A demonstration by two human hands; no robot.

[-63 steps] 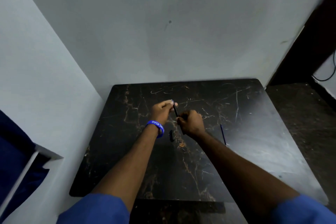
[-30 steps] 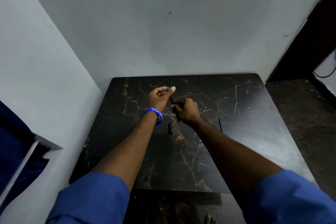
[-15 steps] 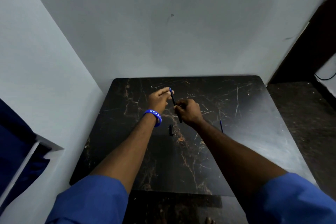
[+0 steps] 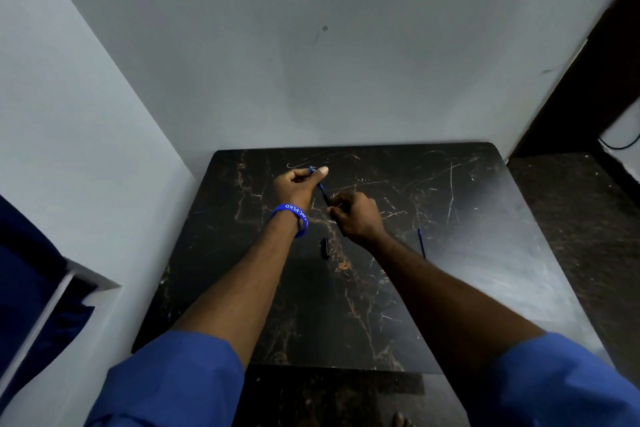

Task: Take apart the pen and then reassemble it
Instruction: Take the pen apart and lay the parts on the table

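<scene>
Counter (image 4: 450, 288) looks like dark polished marble, glossy with rust veins and pale scratches. Pen barrel (image 4: 323, 192), cap (image 4: 324, 248) and refill (image 4: 421, 243) look like smooth plastic. Wristband (image 4: 292, 215) rubbery, matt. Sleeves (image 4: 180, 381) blue cloth. Walls (image 4: 311, 62) matt paint.

Table (image 4: 485, 288): wall bounds its far and left edges; near its centre lie a black cap (image 4: 324, 248) and blue refill (image 4: 421, 243); remaining surface bare

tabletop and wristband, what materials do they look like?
Tabletop: looks like dark marble or a marble-print laminate, glossy; rust-coloured veins and a soft sheen show, and fine pale scratches hint at laminate. Cannot tell which. Wristband on the left wrist: probably silicone rubber, matte blue with white lettering, a smooth seamless loop.
</scene>
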